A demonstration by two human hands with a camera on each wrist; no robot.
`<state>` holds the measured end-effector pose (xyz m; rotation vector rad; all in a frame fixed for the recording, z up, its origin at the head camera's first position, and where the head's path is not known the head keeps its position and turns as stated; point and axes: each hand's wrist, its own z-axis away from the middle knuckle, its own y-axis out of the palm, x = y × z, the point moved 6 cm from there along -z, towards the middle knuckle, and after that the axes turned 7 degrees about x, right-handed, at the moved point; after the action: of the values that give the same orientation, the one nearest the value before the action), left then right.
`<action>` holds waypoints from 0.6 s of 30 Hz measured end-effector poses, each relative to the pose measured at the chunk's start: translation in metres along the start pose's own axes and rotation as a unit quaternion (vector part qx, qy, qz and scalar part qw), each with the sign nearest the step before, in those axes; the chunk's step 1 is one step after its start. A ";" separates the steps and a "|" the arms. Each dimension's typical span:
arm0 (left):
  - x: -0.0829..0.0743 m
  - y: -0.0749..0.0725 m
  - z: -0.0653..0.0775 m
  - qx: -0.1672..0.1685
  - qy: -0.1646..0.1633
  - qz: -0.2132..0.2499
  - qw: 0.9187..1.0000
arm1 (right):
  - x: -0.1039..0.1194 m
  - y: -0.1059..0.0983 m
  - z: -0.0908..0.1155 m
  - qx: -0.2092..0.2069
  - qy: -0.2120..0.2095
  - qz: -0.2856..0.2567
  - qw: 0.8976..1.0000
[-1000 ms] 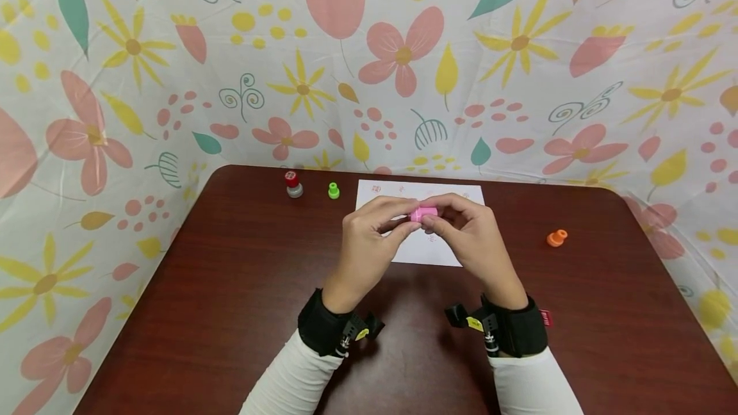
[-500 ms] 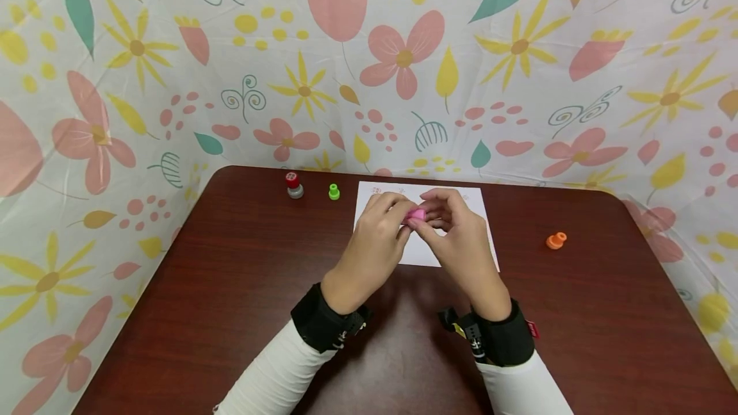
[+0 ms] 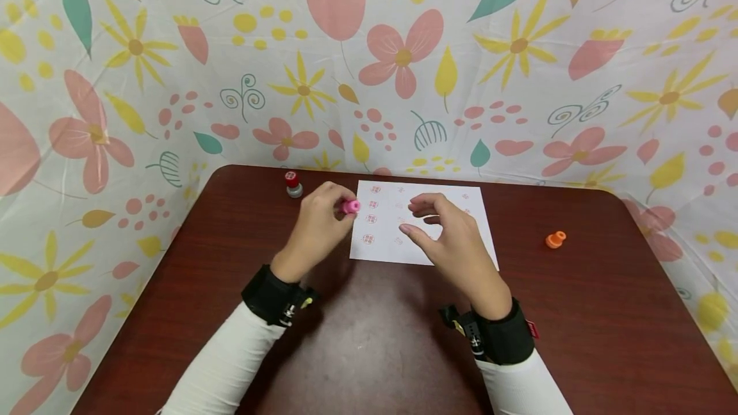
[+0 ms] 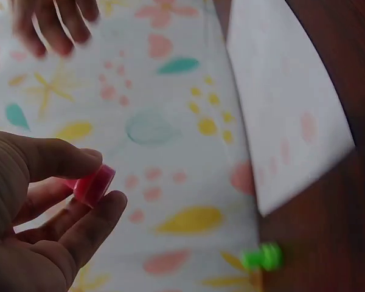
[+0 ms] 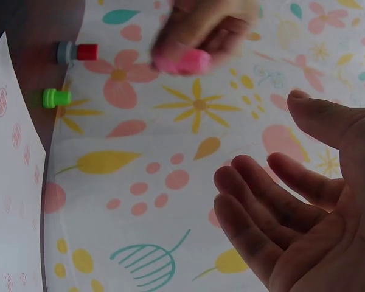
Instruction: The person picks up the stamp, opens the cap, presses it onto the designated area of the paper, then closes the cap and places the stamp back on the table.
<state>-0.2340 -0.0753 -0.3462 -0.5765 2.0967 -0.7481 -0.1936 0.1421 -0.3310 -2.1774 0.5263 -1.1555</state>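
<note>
My left hand (image 3: pixel 314 229) pinches a small pink stamp (image 3: pixel 351 206) between thumb and fingers, just off the left edge of a white paper sheet (image 3: pixel 383 253). In the left wrist view the pink stamp (image 4: pixel 96 184) sits at the fingertips, its broad round end outward. My right hand (image 3: pixel 458 245) is over the paper, thumb and fingers apart and holding nothing. Columns of red round imprints mark the sheet; the right hand covers some of them. A green stamp (image 5: pixel 56 98) stands near the paper; in the head view the left hand hides it.
A stamp with a red top and grey base (image 3: pixel 293 184) stands at the table's back left. An orange stamp (image 3: pixel 555 239) lies right of the paper. Behind the brown table (image 3: pixel 369 344) hangs a flowered cloth (image 3: pixel 346 101).
Both hands held the pink stamp together over the paper. The right hand has let go and its fingers have spread. My left hand has carried the stamp leftward to the sheet's edge.
</note>
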 end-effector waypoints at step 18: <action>0.134 -0.022 0.021 0.071 -0.167 -0.026 0.983 | -0.002 0.002 0.001 0.031 -0.006 0.009 0.999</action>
<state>-0.2893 -0.1810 -0.4144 -0.6319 1.7114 -0.7657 -0.1942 0.1419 -0.3339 -2.1209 0.4962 -1.1337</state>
